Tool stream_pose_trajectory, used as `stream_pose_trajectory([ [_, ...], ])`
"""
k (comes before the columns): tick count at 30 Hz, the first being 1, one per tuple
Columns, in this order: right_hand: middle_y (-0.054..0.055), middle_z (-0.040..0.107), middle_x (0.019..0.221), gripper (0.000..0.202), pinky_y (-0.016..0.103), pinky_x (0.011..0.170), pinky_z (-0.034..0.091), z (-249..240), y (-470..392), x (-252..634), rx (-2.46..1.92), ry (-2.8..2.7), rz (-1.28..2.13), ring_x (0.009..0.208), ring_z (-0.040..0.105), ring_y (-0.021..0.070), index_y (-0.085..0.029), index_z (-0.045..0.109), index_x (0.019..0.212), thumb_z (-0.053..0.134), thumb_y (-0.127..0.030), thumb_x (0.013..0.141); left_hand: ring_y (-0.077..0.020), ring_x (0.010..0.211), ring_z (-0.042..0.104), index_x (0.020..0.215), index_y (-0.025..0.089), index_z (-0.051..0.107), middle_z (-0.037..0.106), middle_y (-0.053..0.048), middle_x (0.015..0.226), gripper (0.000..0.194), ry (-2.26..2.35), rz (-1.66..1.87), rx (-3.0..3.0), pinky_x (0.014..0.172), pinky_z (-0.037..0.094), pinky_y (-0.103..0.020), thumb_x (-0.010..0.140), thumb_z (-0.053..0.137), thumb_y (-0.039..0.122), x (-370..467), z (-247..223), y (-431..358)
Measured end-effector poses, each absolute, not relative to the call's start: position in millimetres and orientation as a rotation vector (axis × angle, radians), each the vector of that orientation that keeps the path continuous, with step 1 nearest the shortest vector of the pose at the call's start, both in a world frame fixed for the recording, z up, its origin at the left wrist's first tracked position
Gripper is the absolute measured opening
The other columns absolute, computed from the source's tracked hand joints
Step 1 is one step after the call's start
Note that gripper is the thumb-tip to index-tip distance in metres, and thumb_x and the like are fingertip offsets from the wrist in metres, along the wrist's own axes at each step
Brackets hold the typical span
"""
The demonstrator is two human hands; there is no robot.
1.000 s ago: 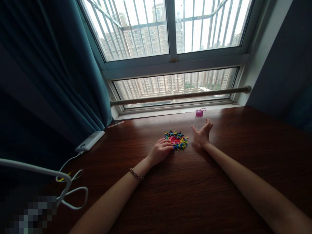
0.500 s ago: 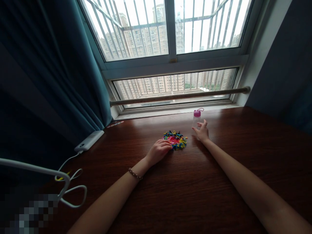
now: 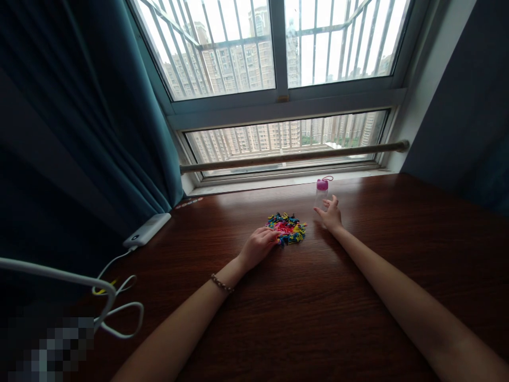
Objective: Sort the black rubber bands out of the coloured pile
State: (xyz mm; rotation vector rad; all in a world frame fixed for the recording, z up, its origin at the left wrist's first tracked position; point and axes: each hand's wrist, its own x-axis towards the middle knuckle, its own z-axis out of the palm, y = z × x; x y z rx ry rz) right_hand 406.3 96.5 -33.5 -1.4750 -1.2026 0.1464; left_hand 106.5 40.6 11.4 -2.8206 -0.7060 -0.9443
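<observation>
A heap of small, bright rubber bands or clips (image 3: pixel 292 232), too small to tell which, lies on the dark wooden table. It is blue, yellow, black and pink. My left hand (image 3: pixel 260 245) rests at its left edge, fingers loosely stretched and the tips over the pink pieces; nothing shows lifted in it. Right of the heap stands an upright clear water bottle (image 3: pixel 321 197) with a pink cap and loop. My right hand (image 3: pixel 331 216) is cupped around its lower part, thumb to the left and fingers to the right. The bottle's base is hidden by this hand.
A white power strip (image 3: pixel 147 232) with a cable lies at the left edge by the blue curtain (image 3: pixel 131 122). A white curved tube (image 3: pixel 55 271) juts in at lower left. Behind the table are a windowsill and a horizontal rail (image 3: pixel 294 158).
</observation>
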Motion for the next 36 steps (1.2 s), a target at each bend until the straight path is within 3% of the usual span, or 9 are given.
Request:
stream_pose_trajectory([
  [7, 0.021, 0.054, 0.112, 0.090, 0.038, 0.074, 0.047, -36.1, 98.4, 408.3, -1.543, -1.159, 0.155, 0.092, 0.058, 0.0293, -0.008, 0.023, 0.127, 0.070, -0.040, 0.058, -0.0191, 0.087, 0.057, 0.099, 0.017, 0.058, 0.063, -0.008, 0.091, 0.020, -0.903, -1.069, -2.810, 0.083, 0.046, -0.037, 0.084, 0.047, 0.022, 105.1, 11.2, 40.4],
  [14, 0.019, 0.055, 0.108, 0.086, 0.037, 0.071, 0.047, -36.4, 97.8, 408.5, -1.555, -1.137, 0.104, 0.086, 0.058, 0.0280, -0.010, 0.027, 0.125, 0.068, -0.048, 0.058, -0.0179, 0.084, 0.061, 0.092, 0.018, 0.061, 0.066, -0.006, 0.091, 0.019, -1.442, -1.524, -2.737, 0.078, 0.048, -0.031, 0.081, 0.051, 0.029, 100.3, 8.3, 50.3],
  [19, 0.018, 0.054, 0.106, 0.085, 0.037, 0.069, 0.047, -36.1, 96.9, 407.7, -1.541, -1.123, 0.086, 0.083, 0.058, 0.0268, -0.012, 0.029, 0.123, 0.066, -0.053, 0.058, -0.0168, 0.071, 0.063, 0.091, 0.017, 0.061, 0.068, -0.005, 0.081, 0.022, -1.762, -1.769, -2.627, 0.064, 0.049, -0.028, 0.077, 0.054, 0.034, 96.6, 4.5, 60.2],
  [28, 0.017, 0.049, 0.108, 0.085, 0.040, 0.073, 0.046, -29.4, 90.2, 402.2, -1.501, -1.097, 0.031, 0.083, 0.054, 0.0254, -0.012, 0.030, 0.121, 0.066, -0.055, 0.058, -0.0163, 0.074, 0.063, 0.091, 0.016, 0.062, 0.068, -0.006, 0.084, 0.022, -1.793, -1.845, -2.636, 0.064, 0.050, -0.027, 0.072, 0.058, 0.026, 95.3, 2.8, 64.5],
  [33, 0.016, 0.045, 0.107, 0.066, 0.043, 0.081, 0.042, -15.7, 78.5, 397.3, -1.498, -1.042, -0.211, 0.088, 0.048, 0.0252, -0.011, 0.034, 0.117, 0.059, -0.049, 0.069, -0.0156, 0.072, 0.063, 0.092, 0.017, 0.062, 0.067, -0.005, 0.088, 0.020, -1.785, -1.713, -2.639, 0.066, 0.052, -0.028, 0.075, 0.055, 0.025, 95.1, -2.8, 66.7],
  [36, 0.013, 0.048, 0.100, 0.046, 0.041, 0.081, 0.041, -4.6, 65.3, 389.4, -1.473, -1.086, -0.310, 0.087, 0.048, 0.0244, -0.012, 0.039, 0.113, 0.050, -0.040, 0.078, -0.0173, 0.080, 0.062, 0.090, 0.018, 0.063, 0.066, -0.005, 0.090, 0.018, -1.684, -1.543, -2.588, 0.075, 0.051, -0.032, 0.078, 0.051, 0.024, 92.9, -1.3, 67.0],
])
